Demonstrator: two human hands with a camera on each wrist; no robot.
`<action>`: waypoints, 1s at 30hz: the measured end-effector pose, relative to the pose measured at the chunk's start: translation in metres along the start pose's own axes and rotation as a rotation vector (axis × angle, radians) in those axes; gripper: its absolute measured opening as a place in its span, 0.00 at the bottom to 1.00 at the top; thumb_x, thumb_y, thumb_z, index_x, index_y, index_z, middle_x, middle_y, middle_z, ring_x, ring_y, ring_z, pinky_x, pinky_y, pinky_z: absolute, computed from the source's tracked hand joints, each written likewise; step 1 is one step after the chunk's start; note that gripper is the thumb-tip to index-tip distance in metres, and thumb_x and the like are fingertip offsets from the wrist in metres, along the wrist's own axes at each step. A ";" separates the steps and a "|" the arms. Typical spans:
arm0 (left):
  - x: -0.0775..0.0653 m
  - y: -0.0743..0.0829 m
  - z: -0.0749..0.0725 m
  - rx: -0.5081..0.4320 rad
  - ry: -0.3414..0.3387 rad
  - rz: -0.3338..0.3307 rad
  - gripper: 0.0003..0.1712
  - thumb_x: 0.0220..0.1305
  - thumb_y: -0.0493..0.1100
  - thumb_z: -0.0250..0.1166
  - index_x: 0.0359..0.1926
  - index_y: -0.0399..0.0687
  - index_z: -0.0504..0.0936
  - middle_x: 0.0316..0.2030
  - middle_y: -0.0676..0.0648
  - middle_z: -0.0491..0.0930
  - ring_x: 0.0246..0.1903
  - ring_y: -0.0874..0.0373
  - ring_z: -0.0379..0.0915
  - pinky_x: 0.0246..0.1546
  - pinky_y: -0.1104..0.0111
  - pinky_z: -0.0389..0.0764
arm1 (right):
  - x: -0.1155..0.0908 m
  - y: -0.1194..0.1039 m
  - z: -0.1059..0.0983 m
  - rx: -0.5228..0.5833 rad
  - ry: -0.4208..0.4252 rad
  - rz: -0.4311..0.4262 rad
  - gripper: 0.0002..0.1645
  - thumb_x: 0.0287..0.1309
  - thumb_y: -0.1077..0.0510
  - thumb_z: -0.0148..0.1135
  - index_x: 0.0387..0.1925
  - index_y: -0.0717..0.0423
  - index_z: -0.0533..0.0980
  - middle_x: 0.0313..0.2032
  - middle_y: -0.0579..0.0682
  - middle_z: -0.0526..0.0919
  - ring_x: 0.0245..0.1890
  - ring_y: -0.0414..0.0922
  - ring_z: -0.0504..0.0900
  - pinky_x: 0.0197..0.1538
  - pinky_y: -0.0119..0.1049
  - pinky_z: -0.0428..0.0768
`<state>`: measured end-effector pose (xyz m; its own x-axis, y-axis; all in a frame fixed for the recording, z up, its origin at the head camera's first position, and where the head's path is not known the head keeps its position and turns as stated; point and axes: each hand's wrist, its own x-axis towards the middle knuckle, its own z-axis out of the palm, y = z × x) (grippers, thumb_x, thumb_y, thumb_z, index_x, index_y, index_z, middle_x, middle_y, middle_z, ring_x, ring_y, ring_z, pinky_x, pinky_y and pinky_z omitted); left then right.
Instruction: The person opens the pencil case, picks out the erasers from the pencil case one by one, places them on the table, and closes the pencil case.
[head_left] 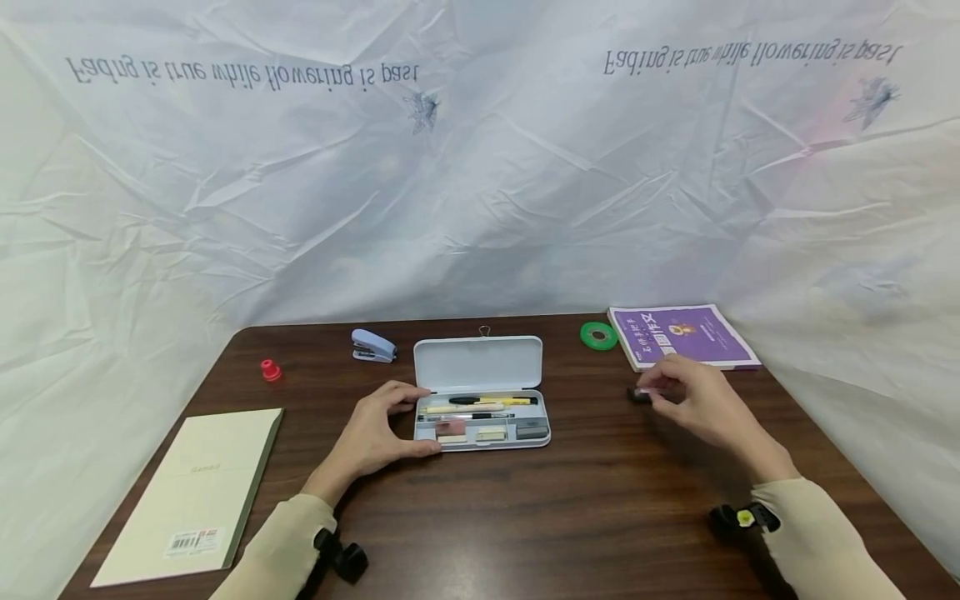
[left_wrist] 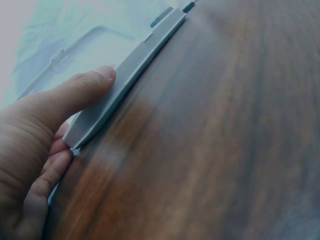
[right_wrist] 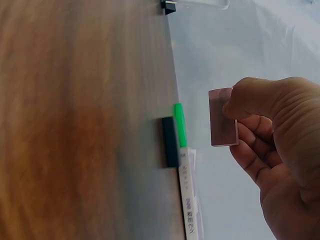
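Pencil case (head_left: 477,364) holds three pens (head_left: 517,401); right hand (head_left: 697,402) pinches one pinkish block (right_wrist: 218,125).

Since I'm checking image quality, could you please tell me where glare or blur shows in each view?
Head: mostly clear, soft sheen on the near part of the table; left wrist: table grain smeared, pale glare patches, backdrop washed out; right wrist: table grain blurred, pink block crisper.

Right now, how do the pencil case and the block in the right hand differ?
The pencil case is pale and large; the block, pinkish and small. The pencil case rests on the table; the block is held aloft. Both are gripped, by the left hand and right hand respectively.
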<state>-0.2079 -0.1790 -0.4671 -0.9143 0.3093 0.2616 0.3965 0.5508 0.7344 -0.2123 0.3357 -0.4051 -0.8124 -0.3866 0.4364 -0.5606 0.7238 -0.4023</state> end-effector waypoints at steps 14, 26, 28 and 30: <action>0.000 0.001 0.002 0.010 -0.005 0.005 0.47 0.49 0.63 0.92 0.69 0.54 0.87 0.64 0.53 0.82 0.63 0.53 0.84 0.67 0.55 0.87 | -0.024 0.019 0.010 -0.040 -0.018 0.006 0.24 0.53 0.73 0.84 0.39 0.42 0.87 0.39 0.36 0.87 0.38 0.33 0.84 0.40 0.30 0.86; -0.002 0.001 0.001 0.026 0.001 0.013 0.46 0.50 0.63 0.91 0.68 0.55 0.87 0.64 0.52 0.82 0.64 0.52 0.82 0.66 0.55 0.88 | -0.023 0.020 0.014 0.012 -0.102 -0.009 0.23 0.55 0.72 0.84 0.38 0.39 0.88 0.39 0.35 0.87 0.37 0.34 0.83 0.38 0.30 0.86; -0.002 0.001 0.001 0.028 0.001 0.011 0.46 0.50 0.63 0.91 0.68 0.55 0.87 0.64 0.52 0.81 0.64 0.52 0.83 0.66 0.55 0.88 | -0.023 0.020 0.013 0.014 -0.122 0.001 0.22 0.56 0.70 0.84 0.38 0.38 0.88 0.40 0.35 0.87 0.37 0.33 0.83 0.38 0.30 0.86; -0.002 0.001 0.001 0.026 0.000 0.008 0.46 0.50 0.63 0.91 0.68 0.55 0.87 0.64 0.52 0.81 0.64 0.52 0.83 0.67 0.55 0.88 | -0.023 0.020 0.012 0.015 -0.135 0.009 0.22 0.57 0.70 0.84 0.38 0.38 0.88 0.40 0.34 0.87 0.37 0.33 0.83 0.38 0.31 0.86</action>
<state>-0.2058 -0.1781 -0.4678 -0.9110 0.3140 0.2675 0.4060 0.5684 0.7156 -0.2072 0.3523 -0.4326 -0.8313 -0.4541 0.3206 -0.5543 0.7196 -0.4182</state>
